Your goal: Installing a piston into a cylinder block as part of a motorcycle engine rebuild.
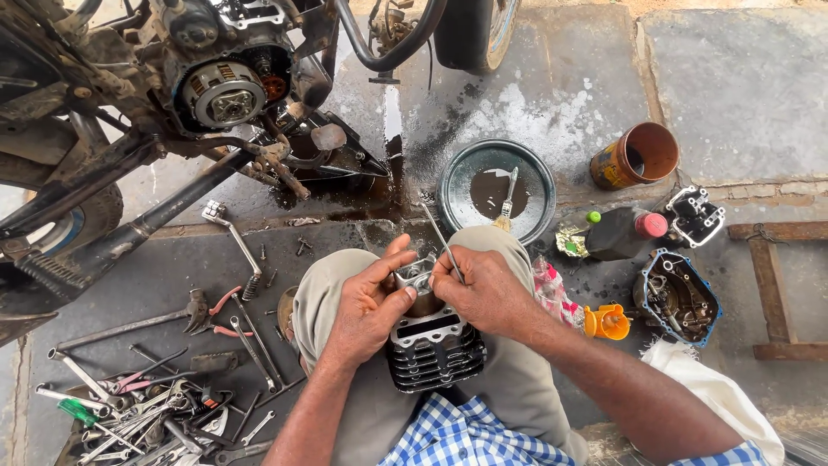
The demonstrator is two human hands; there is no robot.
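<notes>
Motorcycle [172,95] up left, clutch side open, crowding the stone floor [742,78]. Open room only at upper right. Finned engine cylinder [431,341] on the lap, between the knees. Left hand [366,306] clasped on the cylinder's left edge, fingers closed around it. Right hand [487,289] pinching a thin metal rod [442,237] (tip down at the cylinder's top). Round pan [496,190] with a brush just ahead. Engine cover [677,298], dark bottle [625,231] and rusty can [636,155] to the right. Scattered wrenches [147,406] lower left.
</notes>
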